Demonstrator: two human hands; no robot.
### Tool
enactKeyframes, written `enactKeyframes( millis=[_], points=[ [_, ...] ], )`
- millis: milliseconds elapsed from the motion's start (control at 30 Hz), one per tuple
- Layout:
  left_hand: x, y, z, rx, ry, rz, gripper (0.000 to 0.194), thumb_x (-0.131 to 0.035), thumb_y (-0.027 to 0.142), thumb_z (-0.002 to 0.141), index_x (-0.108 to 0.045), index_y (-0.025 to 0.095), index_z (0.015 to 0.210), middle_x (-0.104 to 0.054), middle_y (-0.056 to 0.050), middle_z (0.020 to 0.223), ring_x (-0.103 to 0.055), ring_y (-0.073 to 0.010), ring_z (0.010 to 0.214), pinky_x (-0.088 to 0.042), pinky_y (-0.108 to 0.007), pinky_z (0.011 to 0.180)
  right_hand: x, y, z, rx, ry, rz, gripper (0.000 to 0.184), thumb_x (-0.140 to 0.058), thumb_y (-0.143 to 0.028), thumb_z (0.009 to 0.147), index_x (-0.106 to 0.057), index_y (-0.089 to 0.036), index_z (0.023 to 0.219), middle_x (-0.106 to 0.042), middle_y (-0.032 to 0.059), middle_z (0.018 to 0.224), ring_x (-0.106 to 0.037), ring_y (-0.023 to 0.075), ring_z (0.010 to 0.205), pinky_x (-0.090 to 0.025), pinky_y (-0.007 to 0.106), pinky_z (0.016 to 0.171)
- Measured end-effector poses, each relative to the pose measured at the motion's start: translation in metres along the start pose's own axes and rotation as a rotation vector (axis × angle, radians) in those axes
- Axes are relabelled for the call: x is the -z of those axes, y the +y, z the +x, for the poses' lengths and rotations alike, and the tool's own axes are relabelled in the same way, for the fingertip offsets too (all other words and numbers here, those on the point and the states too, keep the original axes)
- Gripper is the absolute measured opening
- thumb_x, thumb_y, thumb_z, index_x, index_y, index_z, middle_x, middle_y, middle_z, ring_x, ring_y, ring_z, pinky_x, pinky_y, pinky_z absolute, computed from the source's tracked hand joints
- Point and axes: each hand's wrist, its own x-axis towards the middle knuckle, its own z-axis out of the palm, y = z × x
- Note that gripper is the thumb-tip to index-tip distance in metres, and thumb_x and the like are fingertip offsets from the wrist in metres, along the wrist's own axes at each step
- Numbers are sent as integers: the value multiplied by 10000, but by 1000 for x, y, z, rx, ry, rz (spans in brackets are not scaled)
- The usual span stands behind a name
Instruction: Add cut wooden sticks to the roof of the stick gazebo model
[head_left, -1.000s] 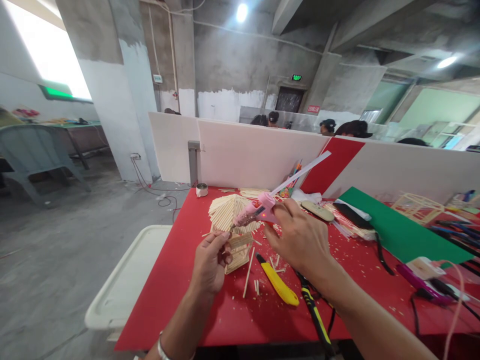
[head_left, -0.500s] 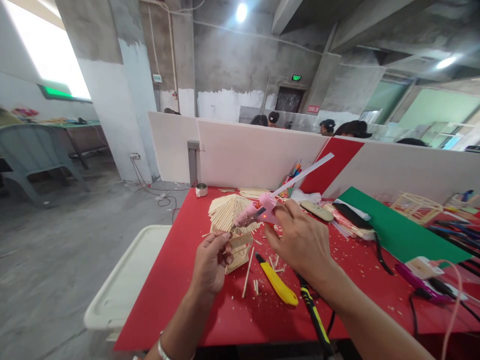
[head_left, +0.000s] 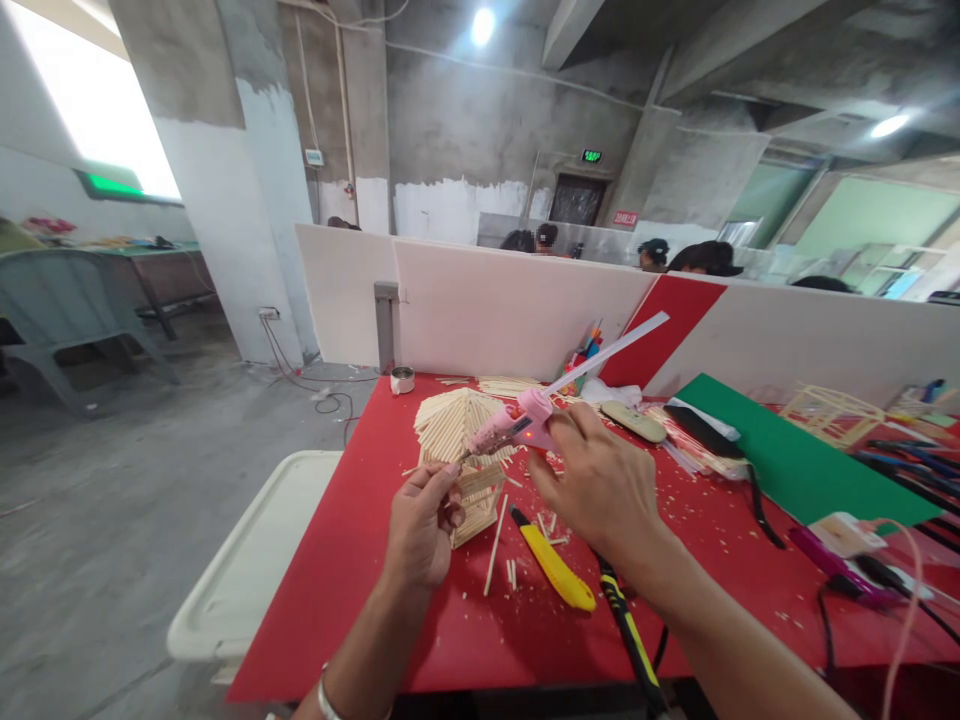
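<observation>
My right hand [head_left: 600,485] is closed round a pink glue gun [head_left: 514,422] with a long white glue stick [head_left: 611,352] sticking out of its back. Its nozzle points down left at my left hand [head_left: 420,525]. The left hand's fingers are pinched together just under the nozzle, on something too small to make out. Right behind that hand stands a small house of wooden sticks [head_left: 461,455] with a sloped stick roof, on the red table [head_left: 360,560].
A yellow utility knife [head_left: 555,567], a black-and-yellow tool [head_left: 626,625] and loose sticks lie near my hands. A green sheet [head_left: 787,455], cables and other stick models sit to the right. A white partition [head_left: 510,310] backs the table; a white tray [head_left: 255,560] hangs off its left edge.
Both hands stay almost in place; the glue gun's nozzle has shifted slightly against my left fingertips.
</observation>
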Motion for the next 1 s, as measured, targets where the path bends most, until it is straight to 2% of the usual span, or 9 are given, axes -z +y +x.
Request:
enactKeyframes(
  millis=[1000],
  points=[
    [0,0,0,16,-38,-1,322,-839,289,505,-584,141,635,-494,53,471,-389,-39,399,-287,-145,362,-2,2,0,2,27,17,213,-503,-331,838,-587,-189,974,-608,42,949,-523,130,647,-168,248,486]
  ],
)
